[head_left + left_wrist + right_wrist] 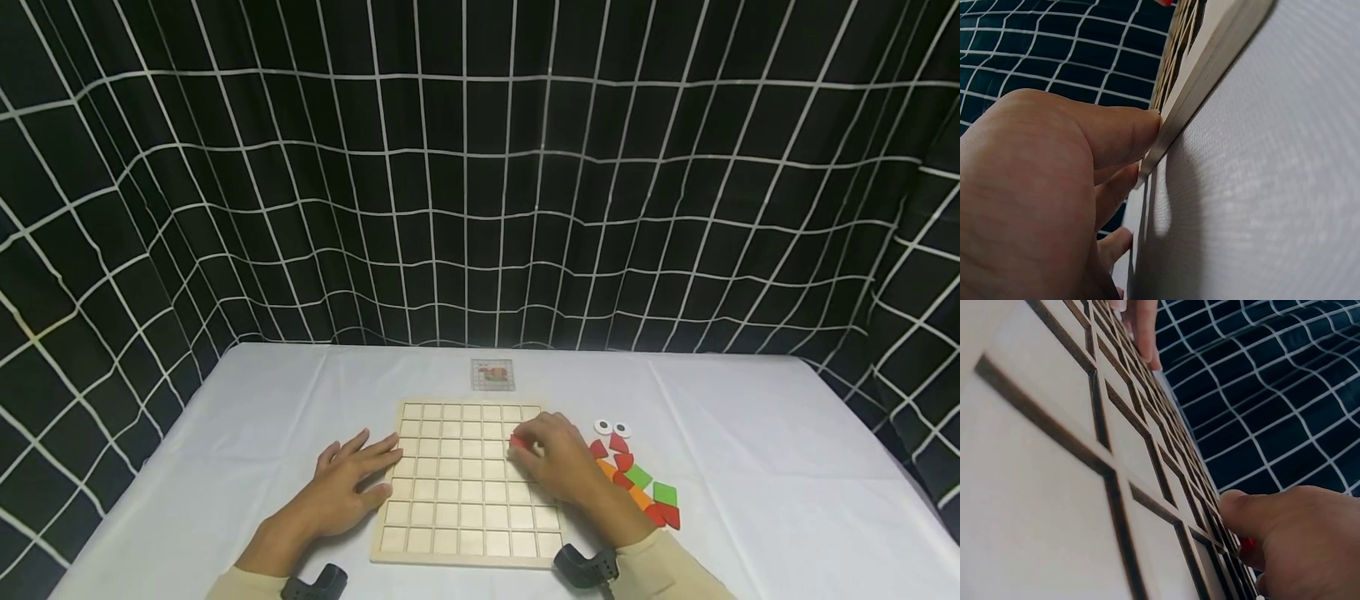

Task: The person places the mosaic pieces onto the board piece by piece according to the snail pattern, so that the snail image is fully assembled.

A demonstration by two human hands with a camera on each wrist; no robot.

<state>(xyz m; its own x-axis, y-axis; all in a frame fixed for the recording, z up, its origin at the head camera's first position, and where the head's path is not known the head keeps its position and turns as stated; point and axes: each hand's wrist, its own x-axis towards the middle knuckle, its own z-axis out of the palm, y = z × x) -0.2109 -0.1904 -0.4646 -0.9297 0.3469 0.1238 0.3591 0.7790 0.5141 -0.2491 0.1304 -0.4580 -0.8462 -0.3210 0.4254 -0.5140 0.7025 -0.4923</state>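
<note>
**Black curtain [465, 179] with white grid lines behind a white-covered table [765, 450]**

The curtain wraps the far side and both flanks of the table, its white lines bending with the folds. On the cloth in front of us lies a pale wooden board [465, 560], flat and divided into square cells by raised strips.

At the board's left rim we find the left hand [348, 490], its fingers spread and gripping nothing. In the left wrist view, we see its thumb tip against the board's edge.

The right hand [558, 458] is over the right-hand part of the board, pinching 1 red piece [517, 441] between thumb and fingers. We see only a little of the piece in the head and right wrist views, and we cannot tell whether it touches a cell.

To the right of the board, partly behind the right forearm, we see a loose cluster: 2 white eye discs [603, 427] side by side at its far end, then several loose red pieces [619, 442], some orange pieces [640, 497] and 2 green pieces [665, 493].

Beyond the board lies a small card [492, 375] with a reddish figure on a grid, too small for us to make out. Beige sleeves [667, 575] and dark wrist devices [585, 567] show at the bottom.
</note>
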